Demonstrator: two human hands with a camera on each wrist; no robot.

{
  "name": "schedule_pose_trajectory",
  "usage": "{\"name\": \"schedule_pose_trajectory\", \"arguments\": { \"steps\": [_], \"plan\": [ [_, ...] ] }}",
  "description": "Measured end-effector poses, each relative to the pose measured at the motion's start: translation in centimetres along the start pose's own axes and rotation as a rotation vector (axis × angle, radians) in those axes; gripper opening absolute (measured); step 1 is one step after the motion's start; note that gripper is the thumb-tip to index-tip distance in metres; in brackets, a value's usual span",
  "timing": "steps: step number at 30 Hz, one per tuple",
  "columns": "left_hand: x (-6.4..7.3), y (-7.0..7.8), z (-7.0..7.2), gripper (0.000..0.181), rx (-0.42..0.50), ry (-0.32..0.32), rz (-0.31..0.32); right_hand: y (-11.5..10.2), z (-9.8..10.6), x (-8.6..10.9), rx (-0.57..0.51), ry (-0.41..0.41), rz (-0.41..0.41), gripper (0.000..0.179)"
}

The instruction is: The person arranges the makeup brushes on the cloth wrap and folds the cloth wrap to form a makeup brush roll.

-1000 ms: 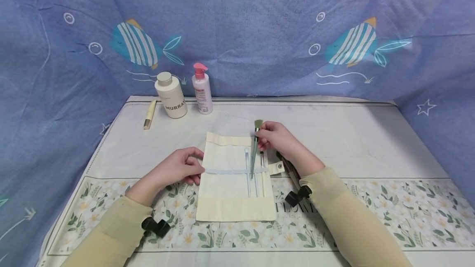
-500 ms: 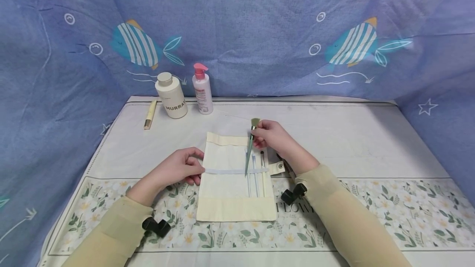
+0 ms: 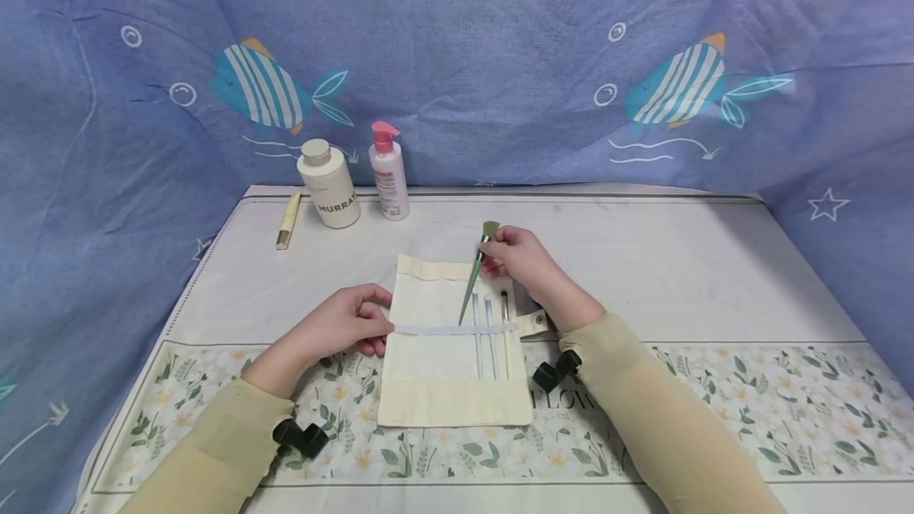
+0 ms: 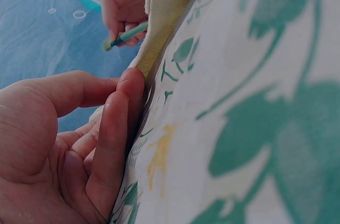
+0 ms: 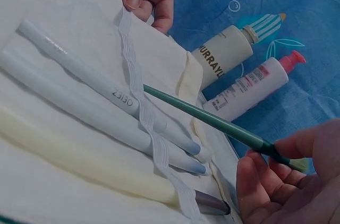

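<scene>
A cream fabric brush roll (image 3: 428,355) lies unfolded on the table, with a pale elastic band (image 3: 428,330) across its middle. Three makeup brushes (image 3: 491,339) sit side by side under the band on the right half. My left hand (image 3: 350,321) pinches the roll's left edge at the band's end. With thumb and fingers my right hand (image 3: 517,255) pinches a green makeup brush (image 5: 212,120) close to its bristles, which point away from me. The green handle slants down left, its thin tip at the band, left of the other brushes. Whether the tip is under the band, I cannot tell.
At the back left stand a white bottle (image 3: 330,189) marked MURRAY and a pink-topped pump bottle (image 3: 389,177). A cream tube (image 3: 289,220) lies beside them. The roll's snap tab (image 3: 534,323) sticks out right, near my right forearm. A blue fish-print curtain (image 3: 485,62) hangs behind.
My right hand has moved left and slightly away from me with the green brush. The brush's tip has passed leftward over the stored brushes and up to the band. My left hand stays put.
</scene>
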State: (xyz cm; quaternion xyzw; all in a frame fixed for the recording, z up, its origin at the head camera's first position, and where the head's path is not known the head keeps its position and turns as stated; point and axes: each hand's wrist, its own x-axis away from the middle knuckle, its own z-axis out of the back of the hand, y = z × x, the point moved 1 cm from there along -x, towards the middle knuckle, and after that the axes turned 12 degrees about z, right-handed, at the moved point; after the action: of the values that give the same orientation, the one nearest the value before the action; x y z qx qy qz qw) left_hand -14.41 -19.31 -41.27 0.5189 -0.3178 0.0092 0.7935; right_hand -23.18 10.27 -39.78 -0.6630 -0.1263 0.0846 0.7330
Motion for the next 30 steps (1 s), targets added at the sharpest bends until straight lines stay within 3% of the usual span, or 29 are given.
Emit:
{"name": "schedule_pose_trajectory", "arguments": {
  "steps": [18, 30],
  "plan": [
    [-0.26, -0.35, -0.02, 0.044, 0.0, -0.006, -0.005, 0.02, -0.54, -0.13, 0.136, -0.076, 0.014, 0.016],
    [-0.24, -0.37, -0.08, 0.044, 0.002, -0.003, 0.002, -0.04, -0.68, -0.08, 0.109, -0.073, -0.008, 0.019]
  ]
}}
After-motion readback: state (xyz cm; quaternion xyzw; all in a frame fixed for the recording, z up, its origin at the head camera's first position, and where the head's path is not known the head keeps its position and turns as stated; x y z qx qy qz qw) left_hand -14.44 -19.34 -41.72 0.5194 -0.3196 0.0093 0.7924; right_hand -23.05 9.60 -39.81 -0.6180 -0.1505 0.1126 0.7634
